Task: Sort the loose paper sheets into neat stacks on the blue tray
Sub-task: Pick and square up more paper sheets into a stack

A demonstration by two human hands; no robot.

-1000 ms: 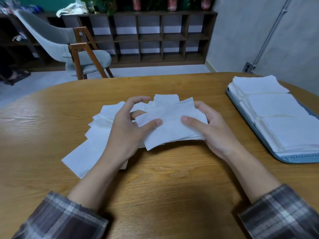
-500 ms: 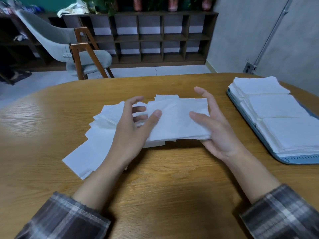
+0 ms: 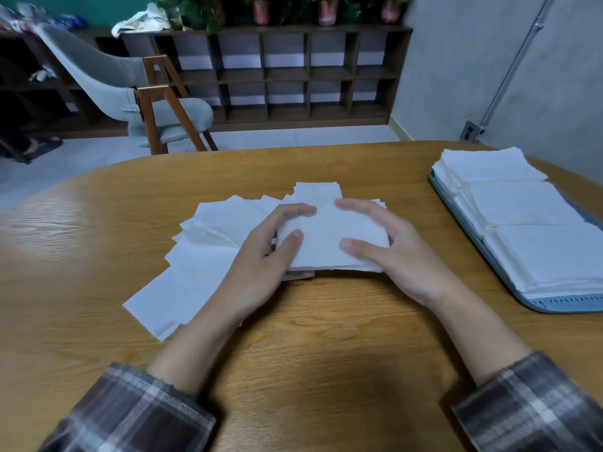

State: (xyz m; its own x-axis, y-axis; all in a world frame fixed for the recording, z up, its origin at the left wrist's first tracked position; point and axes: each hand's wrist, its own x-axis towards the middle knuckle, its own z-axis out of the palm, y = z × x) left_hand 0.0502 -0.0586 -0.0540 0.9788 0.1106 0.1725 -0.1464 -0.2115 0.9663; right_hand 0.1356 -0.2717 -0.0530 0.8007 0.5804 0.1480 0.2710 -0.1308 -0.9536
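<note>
A small bundle of white paper sheets point(image 3: 329, 236) sits between my hands at the table's middle. My left hand point(image 3: 264, 256) grips its left edge, thumb on top and fingers curled over the far corner. Its right edge is held by my right hand point(image 3: 388, 252), thumb on top and fingers wrapped round the far side. Loose white sheets point(image 3: 195, 265) fan out to the left of the bundle and partly under my left hand. The blue tray point(image 3: 483, 256) lies at the right with three neat white stacks point(image 3: 522, 207) in a row.
The wooden table point(image 3: 310, 337) has a rounded far edge. Beyond it stand a grey chair with wooden legs point(image 3: 140, 93) and a dark shelf unit point(image 3: 293, 73). A grey wall with a socket point(image 3: 470, 132) is at the far right.
The bundle was tilted and loosely fanned; both hands have closed in on its sides and squared it up, and my right hand's fingers have curled round its far edge.
</note>
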